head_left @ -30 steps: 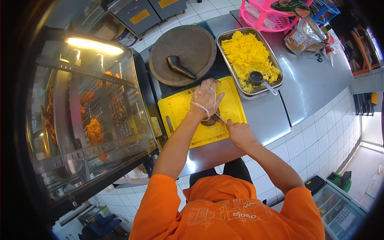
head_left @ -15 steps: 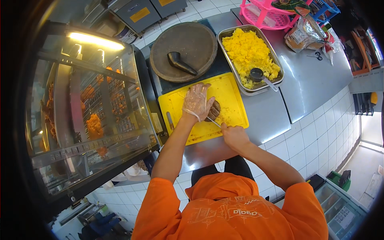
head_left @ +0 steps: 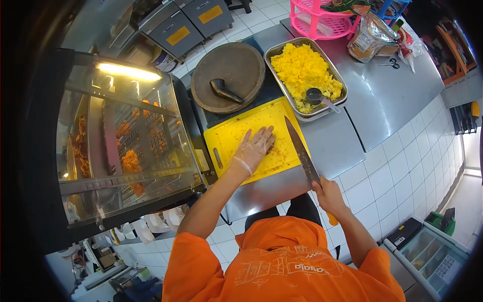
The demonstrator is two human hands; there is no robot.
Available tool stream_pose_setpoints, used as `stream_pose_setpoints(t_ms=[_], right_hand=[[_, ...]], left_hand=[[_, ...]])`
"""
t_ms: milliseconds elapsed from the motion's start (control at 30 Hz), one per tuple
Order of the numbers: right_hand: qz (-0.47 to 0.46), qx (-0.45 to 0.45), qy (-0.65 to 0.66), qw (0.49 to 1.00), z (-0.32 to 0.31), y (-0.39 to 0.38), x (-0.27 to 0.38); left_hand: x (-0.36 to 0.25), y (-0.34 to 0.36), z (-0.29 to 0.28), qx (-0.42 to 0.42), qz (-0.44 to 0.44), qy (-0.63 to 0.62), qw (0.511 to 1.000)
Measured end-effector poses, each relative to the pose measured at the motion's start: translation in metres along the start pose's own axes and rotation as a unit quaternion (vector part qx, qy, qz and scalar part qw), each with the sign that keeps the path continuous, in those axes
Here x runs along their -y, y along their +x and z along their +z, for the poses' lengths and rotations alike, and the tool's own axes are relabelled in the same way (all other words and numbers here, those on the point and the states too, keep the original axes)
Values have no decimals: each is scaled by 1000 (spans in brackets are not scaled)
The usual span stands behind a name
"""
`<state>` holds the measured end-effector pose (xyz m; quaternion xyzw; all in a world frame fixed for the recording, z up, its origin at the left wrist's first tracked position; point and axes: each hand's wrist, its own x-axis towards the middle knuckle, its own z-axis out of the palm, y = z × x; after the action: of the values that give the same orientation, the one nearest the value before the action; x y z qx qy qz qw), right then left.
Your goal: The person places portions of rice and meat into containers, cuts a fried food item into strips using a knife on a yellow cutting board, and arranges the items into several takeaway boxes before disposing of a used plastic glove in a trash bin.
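My left hand (head_left: 254,149), in a thin clear glove, lies flat with fingers spread on a yellow cutting board (head_left: 231,137), covering a small brown piece of food. My right hand (head_left: 328,194) grips the handle of a large knife (head_left: 301,149). Its blade points away from me along the board's right edge, lifted off the food. The board lies on a steel counter (head_left: 382,105) in front of me.
A steel tray (head_left: 277,53) of yellow rice with a black scoop (head_left: 317,97) stands behind the board. A round wooden block (head_left: 236,68) carries a dark tool. A lit glass warmer (head_left: 115,136) with fried food stands left. A pink basket (head_left: 327,20) and bags sit far back.
My right hand drew the knife back and to the right, off the food. My left hand went from bunched over the food to flat and spread.
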<state>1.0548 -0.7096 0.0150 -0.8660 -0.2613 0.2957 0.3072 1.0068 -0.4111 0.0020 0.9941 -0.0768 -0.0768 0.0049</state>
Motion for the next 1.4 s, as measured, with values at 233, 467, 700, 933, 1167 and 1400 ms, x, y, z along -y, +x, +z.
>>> stream_pose_setpoints(t_ms=[233,467,700,933,1167,1400], right_hand=[[130,180,320,921,3,-50,-13],[122,307,359,873,18,-51,-38],[68,357,336,869,39,38,-13],[19,309,320,895,51,42,14],[35,363,190,912,24,-44,64],[-85,511,118,847,136,-76,169]], left_hand=[[10,19,-8,53,-115,-139,982],[-30,2,16,-40,-337,-121,933],[-35,17,3,-27,-378,-137,915],[-40,-1,-8,-92,-406,-146,898],[-96,-106,-36,-177,-446,-234,846],[-90,-310,-16,-290,-589,-155,738]])
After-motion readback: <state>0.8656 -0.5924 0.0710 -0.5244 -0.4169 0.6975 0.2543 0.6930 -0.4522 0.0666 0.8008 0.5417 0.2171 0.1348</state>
